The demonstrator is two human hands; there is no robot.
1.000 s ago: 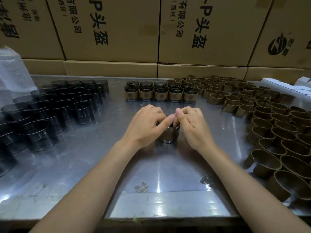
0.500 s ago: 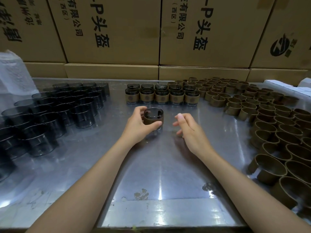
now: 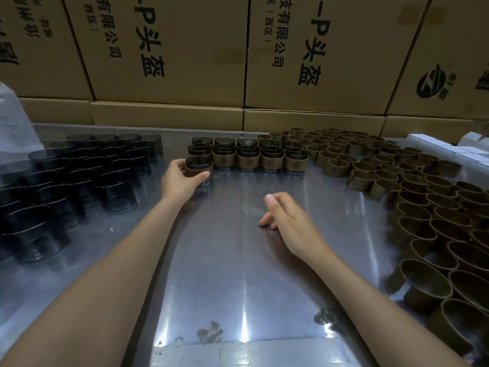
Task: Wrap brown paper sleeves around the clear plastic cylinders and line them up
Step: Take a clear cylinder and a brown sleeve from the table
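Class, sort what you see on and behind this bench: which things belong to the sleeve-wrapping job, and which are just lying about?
Part of the job: sleeved cylinder gripped by left hand; finished row; bare clear cylinders; loose paper sleeves; idle right hand.

Just lying about: cardboard boxes; white boxes; plastic bag.

Reflective metal tabletop (image 3: 238, 260), scuffed, with bright streaks of overhead light glaring near the front edge. Small dark blotches mark the surface close to that edge. Behind it, a wall of stacked brown cardboard cartons (image 3: 169, 49) printed with black Chinese characters; one at far right bears a round logo. White bubble-textured plastic (image 3: 13, 128) at left edge; white boxes (image 3: 449, 148) at far right.
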